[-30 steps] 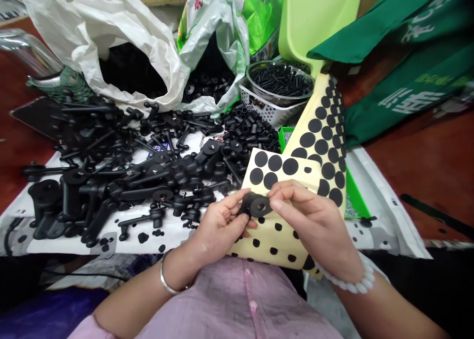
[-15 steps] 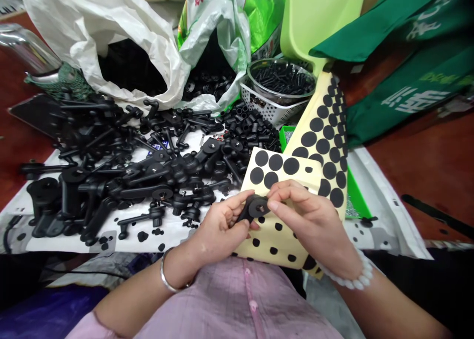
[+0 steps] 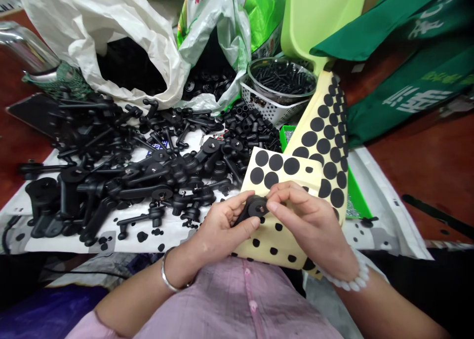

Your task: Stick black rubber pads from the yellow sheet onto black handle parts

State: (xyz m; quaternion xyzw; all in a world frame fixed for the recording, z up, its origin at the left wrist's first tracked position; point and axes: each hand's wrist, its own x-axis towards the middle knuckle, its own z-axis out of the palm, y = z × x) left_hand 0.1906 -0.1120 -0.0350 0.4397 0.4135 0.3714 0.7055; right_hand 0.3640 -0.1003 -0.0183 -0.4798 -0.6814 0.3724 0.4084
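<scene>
My left hand (image 3: 225, 225) is wrapped round a black plastic part (image 3: 255, 207), whose round disc end faces up, its thumb lying along the near edge of the disc. My right hand (image 3: 307, 220) has its thumb and forefinger closed at the right rim of that disc; whatever sits between those fingertips is too small to make out. Beneath both hands lies a cream sheet (image 3: 264, 245) with round black pads and small black dots. Another cream sheet (image 3: 311, 127) with rows of black pads stretches behind it to the right.
Many black jointed parts (image 3: 148, 176) are heaped at the left. Behind stand a white bag (image 3: 85, 57), a plastic bag (image 3: 240, 43) and a white basket (image 3: 274, 109) under a bowl of black screws (image 3: 285, 77). A green tray (image 3: 357, 196) is at the right.
My left thumb has shifted up and right onto the near edge of the disc. My right hand has barely moved.
</scene>
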